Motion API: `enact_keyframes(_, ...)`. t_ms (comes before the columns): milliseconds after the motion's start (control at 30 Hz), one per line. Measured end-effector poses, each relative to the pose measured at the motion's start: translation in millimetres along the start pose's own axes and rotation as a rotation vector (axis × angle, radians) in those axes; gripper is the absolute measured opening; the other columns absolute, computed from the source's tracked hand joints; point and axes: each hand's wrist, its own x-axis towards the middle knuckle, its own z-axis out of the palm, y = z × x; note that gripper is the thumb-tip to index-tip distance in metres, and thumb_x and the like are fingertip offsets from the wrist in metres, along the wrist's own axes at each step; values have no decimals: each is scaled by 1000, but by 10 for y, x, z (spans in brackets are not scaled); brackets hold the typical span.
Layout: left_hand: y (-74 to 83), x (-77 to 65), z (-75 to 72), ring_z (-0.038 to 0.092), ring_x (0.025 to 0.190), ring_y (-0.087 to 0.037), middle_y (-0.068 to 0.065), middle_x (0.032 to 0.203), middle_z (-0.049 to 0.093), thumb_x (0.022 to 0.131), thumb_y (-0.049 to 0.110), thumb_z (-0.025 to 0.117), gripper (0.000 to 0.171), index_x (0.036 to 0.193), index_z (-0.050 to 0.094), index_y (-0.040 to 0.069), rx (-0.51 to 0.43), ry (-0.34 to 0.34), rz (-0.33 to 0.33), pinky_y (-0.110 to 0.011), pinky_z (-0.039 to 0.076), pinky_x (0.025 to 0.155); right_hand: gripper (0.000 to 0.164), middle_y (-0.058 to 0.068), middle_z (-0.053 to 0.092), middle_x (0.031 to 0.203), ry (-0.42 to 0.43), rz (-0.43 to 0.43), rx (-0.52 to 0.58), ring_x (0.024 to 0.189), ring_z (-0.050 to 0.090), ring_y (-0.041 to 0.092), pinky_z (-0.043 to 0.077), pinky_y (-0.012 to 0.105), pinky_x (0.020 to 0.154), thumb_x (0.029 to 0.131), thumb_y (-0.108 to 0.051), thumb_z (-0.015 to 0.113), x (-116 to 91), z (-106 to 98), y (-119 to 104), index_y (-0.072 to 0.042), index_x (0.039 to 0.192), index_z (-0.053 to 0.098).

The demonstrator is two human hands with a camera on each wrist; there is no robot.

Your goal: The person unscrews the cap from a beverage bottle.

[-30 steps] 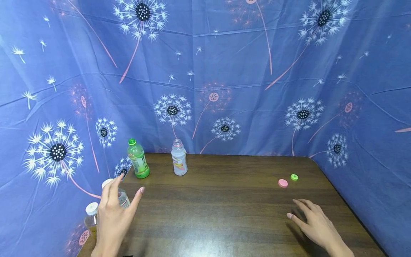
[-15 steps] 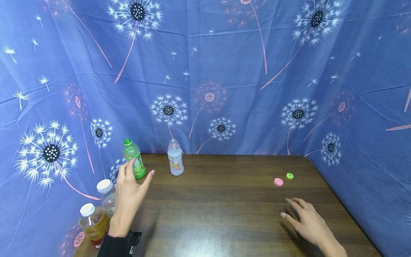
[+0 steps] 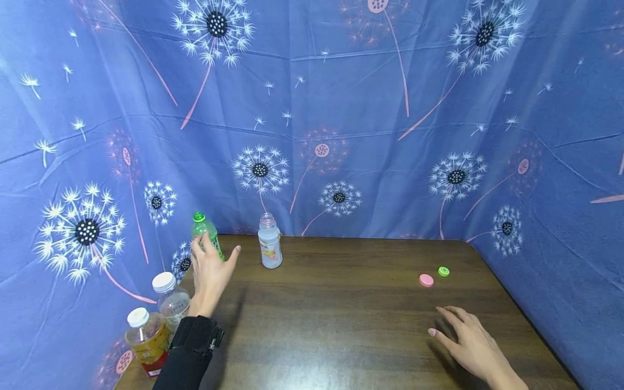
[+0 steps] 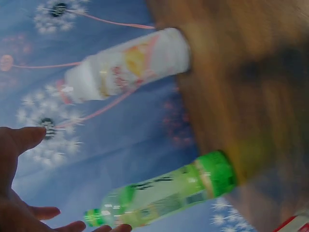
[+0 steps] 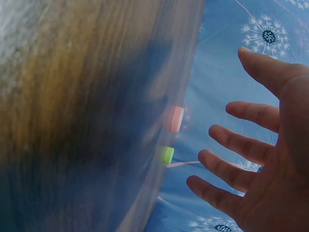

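My left hand [image 3: 210,279] is raised with thumb and fingers spread, in front of a green plastic bottle [image 3: 202,225] that it partly hides. The hand holds nothing. In the left wrist view the fingertips overlap the neck end of the green bottle [image 4: 161,195]; whether they touch cannot be told. A whitish drink bottle [image 3: 270,248] stands uncapped to its right. Over the table's right side hovers my right hand [image 3: 470,344], fingers loosely extended and holding nothing. Beyond its fingertips lie a pink bottle cap [image 3: 426,280] and a smaller green bottle cap [image 3: 443,271].
At the left edge stand a clear bottle [image 3: 174,306] with a white cap and an amber-coloured drink bottle [image 3: 147,342], also white-capped, both beside the left forearm. A blue dandelion-print cloth [image 3: 370,179] hangs behind and beside the brown wooden table [image 3: 317,319].
My left hand has moved forward and right, from beside the white-capped bottles to in front of the green bottle. My right hand has stayed nearly in place.
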Motion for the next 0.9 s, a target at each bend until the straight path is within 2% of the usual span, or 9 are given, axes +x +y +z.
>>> enact_keyframes(133,-80,127,126,30,142,-63,-34,164,16,93,43,76,103,164,15,0,12,-27,-52,-77,37,108,66,18,62,136,6,2,7,124,56,48,49,72,89,93,-51,76,-12,24,0,-6,140,64)
enact_keyframes(267,-109,280,215,23,147,-63,-34,167,8,93,46,74,109,165,6,0,25,-36,-95,-79,32,110,66,17,62,136,11,1,3,124,56,47,49,72,88,93,-51,77,-15,38,9,-7,140,64)
enact_keyframes(500,-142,555,256,13,152,-62,-35,168,-2,95,44,72,116,166,-10,1,15,-32,-146,-79,28,113,65,18,62,136,6,5,7,125,55,48,49,72,88,92,-51,77,-14,46,-2,-7,140,64)
enact_keyframes(733,-274,703,274,0,155,-60,-33,169,-14,99,44,65,114,164,-22,6,-15,-101,-237,-81,24,114,66,19,62,136,-9,7,11,124,55,48,49,73,87,93,-50,77,-22,40,-32,-6,140,64)
enact_keyframes(900,-345,771,313,1,155,-60,-33,169,-15,100,44,63,114,163,-24,7,-13,-128,-290,-79,24,117,67,20,62,136,-29,18,7,124,55,49,48,73,86,93,-52,76,5,32,-31,-5,140,63)
